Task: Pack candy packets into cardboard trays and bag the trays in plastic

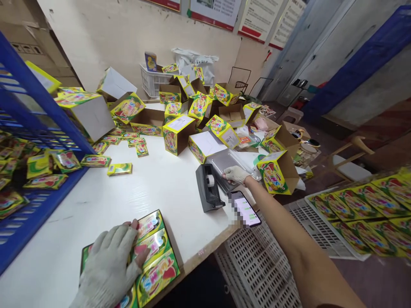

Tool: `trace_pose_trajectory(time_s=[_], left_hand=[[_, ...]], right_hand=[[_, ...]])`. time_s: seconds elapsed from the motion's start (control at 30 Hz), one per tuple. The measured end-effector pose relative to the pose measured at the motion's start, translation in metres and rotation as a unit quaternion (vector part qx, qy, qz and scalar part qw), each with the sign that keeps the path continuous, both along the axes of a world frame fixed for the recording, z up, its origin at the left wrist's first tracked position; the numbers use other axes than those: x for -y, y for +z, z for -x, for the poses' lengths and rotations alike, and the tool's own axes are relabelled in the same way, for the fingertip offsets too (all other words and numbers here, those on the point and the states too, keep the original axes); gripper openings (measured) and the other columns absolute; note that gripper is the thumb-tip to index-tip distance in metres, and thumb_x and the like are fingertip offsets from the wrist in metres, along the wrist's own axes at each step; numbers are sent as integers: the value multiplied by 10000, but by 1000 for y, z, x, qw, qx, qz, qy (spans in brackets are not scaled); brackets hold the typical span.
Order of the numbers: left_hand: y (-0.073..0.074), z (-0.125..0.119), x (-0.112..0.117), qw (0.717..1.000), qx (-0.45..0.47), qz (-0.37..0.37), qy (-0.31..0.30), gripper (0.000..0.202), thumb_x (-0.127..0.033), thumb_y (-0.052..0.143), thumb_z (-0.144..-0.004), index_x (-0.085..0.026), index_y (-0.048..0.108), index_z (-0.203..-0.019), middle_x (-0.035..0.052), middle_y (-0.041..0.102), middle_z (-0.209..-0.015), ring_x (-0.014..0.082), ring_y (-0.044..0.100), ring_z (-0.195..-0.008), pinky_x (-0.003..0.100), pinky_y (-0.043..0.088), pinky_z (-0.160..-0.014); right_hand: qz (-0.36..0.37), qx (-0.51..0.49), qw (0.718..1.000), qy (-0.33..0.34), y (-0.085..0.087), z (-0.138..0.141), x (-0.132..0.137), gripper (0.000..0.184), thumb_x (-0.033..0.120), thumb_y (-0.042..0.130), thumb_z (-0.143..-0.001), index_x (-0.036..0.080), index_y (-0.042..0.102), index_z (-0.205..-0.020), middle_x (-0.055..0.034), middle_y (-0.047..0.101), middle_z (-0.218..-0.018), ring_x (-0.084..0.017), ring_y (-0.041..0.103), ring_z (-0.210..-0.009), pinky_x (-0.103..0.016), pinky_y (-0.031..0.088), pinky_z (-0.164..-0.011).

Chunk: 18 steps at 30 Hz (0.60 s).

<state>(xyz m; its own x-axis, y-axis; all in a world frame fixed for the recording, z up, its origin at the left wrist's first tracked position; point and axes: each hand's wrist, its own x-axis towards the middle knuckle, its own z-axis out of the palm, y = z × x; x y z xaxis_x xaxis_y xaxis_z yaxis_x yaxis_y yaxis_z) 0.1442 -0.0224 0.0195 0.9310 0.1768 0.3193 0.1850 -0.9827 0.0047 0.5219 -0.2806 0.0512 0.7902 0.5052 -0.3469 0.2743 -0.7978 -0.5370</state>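
Observation:
My left hand point(111, 267), in a white glove, lies flat with fingers spread on a row of flat yellow-green candy packs point(154, 256) near the front edge of the white table point(128, 201). My right hand point(236, 174), also gloved, reaches far out and rests with curled fingers on a grey metal tray point(224, 160), just past a dark tape dispenser point(208, 188). A phone point(245, 209) with a lit screen lies under my right forearm at the table edge.
Several open yellow cartons point(176, 134) are heaped across the back of the table. A blue crate point(28, 171) with loose packs stands at the left. White plastic crates point(257, 261) sit below the table edge, and another at right holds packs point(369, 214).

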Motion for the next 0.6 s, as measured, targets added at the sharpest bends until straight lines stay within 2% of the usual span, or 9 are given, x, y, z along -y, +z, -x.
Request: trace_pose_trajectory(time_s=[0.1,0.17,0.23,0.27,0.33,0.43,0.5,0.57,0.6], left_hand=[[2,0,1,1000,10,-5,-2,512,-540,466,-870,-137,594,-1159,160,652,-1104,324,567,-996,464,429,-881],[4,0,1,1000,11,-8,-1,506,-529,468,-873,-134,596,-1163,160,652,-1101,321,567,-977,459,434,-863],[7,0,2,1000,7,-6,1,500,-517,462,-878,-129,601,-1162,162,651,-1095,322,568,-966,461,436,-852],[8,0,2,1000,4,-3,1,499,-513,456,-881,-126,603,-1159,164,652,-1090,325,569,-969,466,435,-854],[8,0,3,1000,3,8,0,501,-515,443,-884,-121,612,-1142,169,652,-1083,333,570,-986,479,435,-867],[3,-1,3,999,-2,34,7,507,-539,437,-879,-133,625,-1116,169,653,-1101,341,576,-996,500,441,-886],[1,-2,1,997,-15,78,20,535,-568,449,-866,-145,612,-1152,153,659,-1114,340,591,-989,511,457,-887],[9,-4,-3,986,1,159,53,594,-575,441,-872,-155,536,-1282,139,654,-1160,334,611,-1023,504,486,-891],[18,-6,-7,976,32,202,74,629,-571,433,-880,-166,471,-1359,135,630,-1228,334,606,-1082,506,489,-921]], right_hand=[[36,9,999,7,0,3,-3,287,352,585,-941,140,611,-1133,-66,644,-1080,-178,640,-894,-362,558,-770],[57,36,998,10,1,8,-9,171,277,620,-909,112,658,-934,-55,670,-872,-156,637,-772,-300,529,-709],[70,86,994,11,5,15,-15,140,177,643,-847,110,647,-724,-61,656,-723,-162,627,-732,-266,475,-696],[71,116,991,10,9,20,-17,152,142,632,-825,115,633,-676,-77,656,-713,-170,627,-751,-260,450,-704],[69,179,981,4,20,31,-20,134,111,577,-828,117,628,-704,-116,666,-798,-181,622,-822,-260,415,-728],[57,263,963,-10,50,49,-18,164,104,452,-892,105,614,-868,-162,644,-937,-193,597,-896,-281,390,-761],[44,308,950,-15,78,63,-18,178,134,406,-928,121,584,-935,-148,626,-954,-198,577,-903,-294,382,-784],[3,342,940,14,108,82,-22,147,174,413,-933,157,560,-933,-95,609,-903,-186,555,-859,-291,381,-781],[-36,343,937,52,122,94,-27,121,187,431,-921,174,551,-907,-62,595,-854,-173,541,-813,-282,385,-760]])
